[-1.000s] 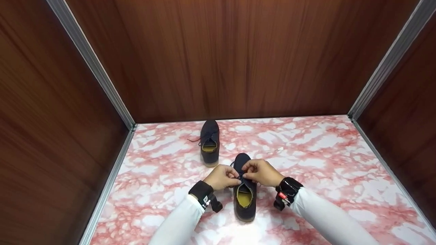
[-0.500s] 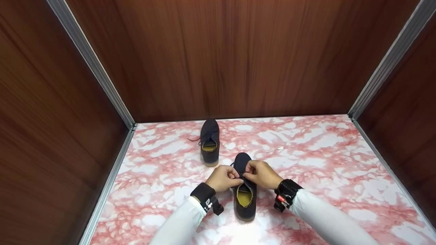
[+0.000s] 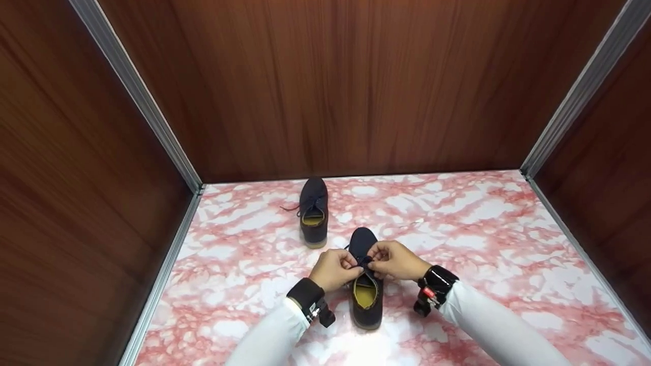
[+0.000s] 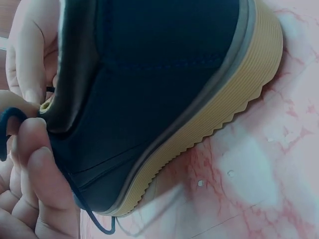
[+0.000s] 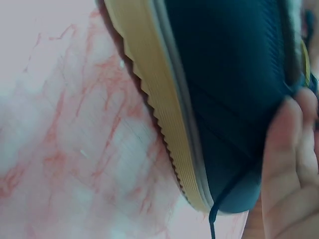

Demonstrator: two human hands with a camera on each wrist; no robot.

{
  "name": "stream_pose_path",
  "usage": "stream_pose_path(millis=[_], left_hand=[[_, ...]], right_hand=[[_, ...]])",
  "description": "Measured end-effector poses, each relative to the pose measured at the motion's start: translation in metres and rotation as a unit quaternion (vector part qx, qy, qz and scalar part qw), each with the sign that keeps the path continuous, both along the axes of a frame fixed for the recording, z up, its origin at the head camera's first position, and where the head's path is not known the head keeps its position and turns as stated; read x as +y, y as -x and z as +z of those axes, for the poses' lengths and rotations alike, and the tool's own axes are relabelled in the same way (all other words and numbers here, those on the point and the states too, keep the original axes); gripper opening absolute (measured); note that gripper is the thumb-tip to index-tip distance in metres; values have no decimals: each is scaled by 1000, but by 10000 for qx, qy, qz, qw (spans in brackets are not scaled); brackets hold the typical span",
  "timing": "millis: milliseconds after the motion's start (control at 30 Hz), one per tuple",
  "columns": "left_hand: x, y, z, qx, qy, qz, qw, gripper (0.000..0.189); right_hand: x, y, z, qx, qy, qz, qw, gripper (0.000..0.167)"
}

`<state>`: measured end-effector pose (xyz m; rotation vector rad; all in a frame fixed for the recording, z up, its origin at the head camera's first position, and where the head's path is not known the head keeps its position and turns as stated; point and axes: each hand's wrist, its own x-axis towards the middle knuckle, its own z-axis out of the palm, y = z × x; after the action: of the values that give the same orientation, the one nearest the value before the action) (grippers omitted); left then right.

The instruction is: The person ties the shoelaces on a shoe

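Note:
A dark navy lace-up shoe (image 3: 366,317) with a yellow insole stands toe away from me, between both hands. My left hand (image 3: 331,269) comes from the left and pinches a shoelace (image 4: 11,115) over the tongue; the lace makes a small loop at its fingertips. From the right, my right hand (image 3: 397,260) pinches lace over the same spot, thumb and forefinger together. A loose lace end (image 5: 228,191) trails down the shoe's side in the right wrist view. The fingers partly cover the knot area.
The matching shoe (image 3: 314,195) stands farther back and left, its lace lying out to the left. Both shoes are on a red-and-white marbled surface (image 3: 457,223). Brown wood-grain panels (image 3: 356,91) with metal edge strips enclose the back and sides.
My right hand has drawn slightly to the right, and a dark bit of lace now shows between the hands. My left hand has shifted very slightly right. Both shoes stay in place.

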<state>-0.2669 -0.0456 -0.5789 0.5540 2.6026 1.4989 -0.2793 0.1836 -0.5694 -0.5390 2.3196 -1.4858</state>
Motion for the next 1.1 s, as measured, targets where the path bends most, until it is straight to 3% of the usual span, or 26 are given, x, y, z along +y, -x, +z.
stream_pose_path(millis=[100, 200, 333, 567, 767, 1100], left_hand=[[0, -1, 1, -20, -58, 3, 10000, 17], [0, -2, 2, -126, -162, -14, 9998, 16], [0, -3, 3, -202, -249, -51, 9995, 15], [1, -3, 3, -6, -122, -65, 9999, 15], [1, -4, 4, 36, -96, -87, 9999, 14], [-1, -7, 2, 310, -15, -173, 9994, 17]], right_hand=[[6, 0, 0, -427, 355, 80, 9984, 21], [8, 1, -2, -589, 525, 7, 9969, 25], [6, 2, -3, -407, 387, -126, 9983, 29], [1, 3, -2, -255, 283, -251, 9990, 25], [-1, 5, 1, -186, 52, -150, 9997, 31], [-3, 5, 2, 124, -294, -490, 9983, 14]])
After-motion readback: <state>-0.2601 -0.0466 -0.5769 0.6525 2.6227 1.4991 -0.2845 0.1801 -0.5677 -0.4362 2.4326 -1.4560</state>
